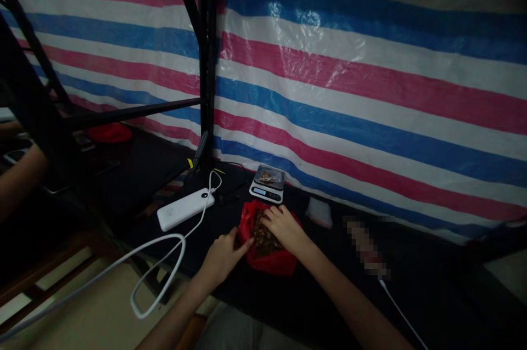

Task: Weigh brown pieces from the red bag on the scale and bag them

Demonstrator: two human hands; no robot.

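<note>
A red plastic bag (pixel 275 265) lies open on the black tabletop (pixel 362 295), holding a heap of small brown pieces (pixel 259 237). My right hand (pixel 284 227) rests on top of the heap, its fingertips hidden among the pieces and the bag's edge. My left hand (pixel 224 258) lies at the bag's left side, with straight fingers touching the red plastic. Just beyond the bag stands a digital kitchen scale (pixel 267 184) with a few brown pieces on its tray.
A white power bank (pixel 185 209) lies left of the bag, its white cable (pixel 158 262) looping off the table edge. A small white packet (pixel 319 212) and a pixelated blurred object (pixel 364 246) lie right. A striped tarp (pixel 370 92) hangs behind; a black frame post (pixel 208 65) stands left of the scale.
</note>
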